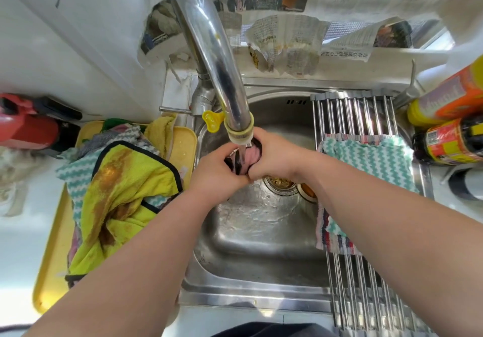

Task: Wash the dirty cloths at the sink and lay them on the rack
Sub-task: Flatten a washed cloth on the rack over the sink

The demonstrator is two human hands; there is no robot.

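- Stainless steel sink sits sunk in the counter, and sheets of newspaper cover the wall behind it.
- A chrome faucet curves out over the basin. Water runs from its spout.
- The left hand and right hand meet under the spout, above the middle of the basin, with their thumbs touching.
- Both hands have their fingers curled tight round a bunched pink and dark cloth, which sits right under the stream and is mostly hidden between them.
- A drain strainer holding food scraps lies just below the hands.
- A rack of metal rods lies across the right side of the sink.
- A teal zigzag cloth is spread on the rack, over a striped cloth whose edge shows near the basin.
- A yellow tray rests on the counter against the sink's left edge and carries a heap of cloths.
- On top of the heap is a yellow cloth with black trim and brown stains.
- Two bottles with orange labels are at the counter's right edge, beyond the rack.
- A red container is at the far left of the counter. I cannot tell what it is.
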